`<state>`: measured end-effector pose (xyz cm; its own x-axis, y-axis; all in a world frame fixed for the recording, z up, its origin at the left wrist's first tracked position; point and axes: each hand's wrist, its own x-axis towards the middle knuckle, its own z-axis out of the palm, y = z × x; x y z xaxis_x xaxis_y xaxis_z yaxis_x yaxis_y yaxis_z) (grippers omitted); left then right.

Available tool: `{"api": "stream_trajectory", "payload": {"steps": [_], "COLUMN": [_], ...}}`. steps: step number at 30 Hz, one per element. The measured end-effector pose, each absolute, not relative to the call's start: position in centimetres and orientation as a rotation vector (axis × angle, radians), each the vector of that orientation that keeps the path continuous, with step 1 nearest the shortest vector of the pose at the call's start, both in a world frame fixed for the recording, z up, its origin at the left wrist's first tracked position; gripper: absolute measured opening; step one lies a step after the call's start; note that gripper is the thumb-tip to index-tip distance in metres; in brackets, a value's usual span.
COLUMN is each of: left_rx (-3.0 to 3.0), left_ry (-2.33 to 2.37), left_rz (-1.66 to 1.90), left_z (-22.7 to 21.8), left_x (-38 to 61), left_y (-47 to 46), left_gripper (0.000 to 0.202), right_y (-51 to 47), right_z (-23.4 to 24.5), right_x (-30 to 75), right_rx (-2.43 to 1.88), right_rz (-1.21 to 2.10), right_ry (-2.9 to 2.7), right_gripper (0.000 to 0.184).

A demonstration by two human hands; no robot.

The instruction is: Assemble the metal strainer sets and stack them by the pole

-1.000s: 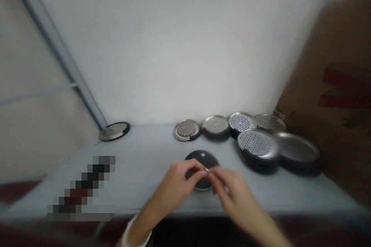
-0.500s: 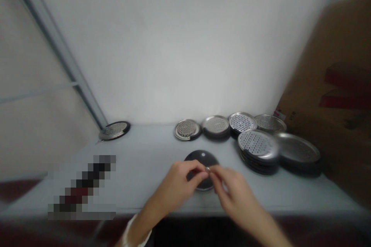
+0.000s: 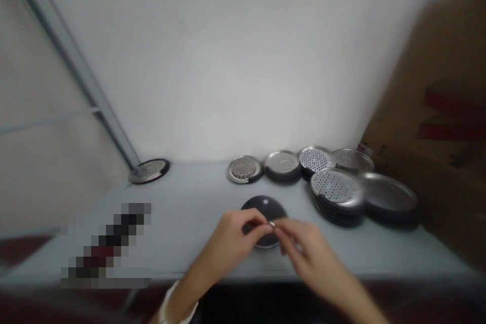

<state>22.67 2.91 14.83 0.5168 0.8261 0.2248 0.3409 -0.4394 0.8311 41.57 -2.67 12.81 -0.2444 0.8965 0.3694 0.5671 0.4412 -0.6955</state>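
Above the table, the fingertips of my left hand (image 3: 240, 233) and my right hand (image 3: 304, 243) meet in a pinch. Between them is a small shiny metal piece (image 3: 272, 224), ring-like, mostly covered by the fingers. Beneath the hands lies a round dark disc (image 3: 266, 207) with a thin bright rim; its middle is hidden behind my fingers. Whether the metal piece is joined to the disc I cannot tell.
Behind, along the wall, stand round perforated metal plates with dark edges (image 3: 245, 168), and several more in stacks (image 3: 336, 187) on the right. Another plate (image 3: 150, 169) is at the far left. A cardboard box (image 3: 436, 172) borders the grey table (image 3: 190, 217). A pixelated patch covers the left front.
Almost nothing differs. The view has shifted very slightly, and both hands keep their pinch on the small metal piece over the disc.
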Motion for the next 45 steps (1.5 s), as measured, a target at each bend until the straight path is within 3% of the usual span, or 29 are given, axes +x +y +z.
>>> {"api": "stream_trajectory", "payload": {"steps": [15,45], "left_rx": [1.995,1.944], "left_ry": [0.948,0.907], "left_rz": [0.821,0.756], "left_z": [14.6,15.4], "left_x": [22.5,21.9], "left_y": [3.4,3.2], "left_gripper": [0.014,0.013], "right_y": [-2.6,-2.8], "right_z": [12.2,13.2], "right_x": [41.5,41.5], "right_rx": [-1.26,-1.245], "right_rz": [0.373,0.579], "right_ry": [-1.999,-1.95], "right_gripper": [0.024,0.027]}}
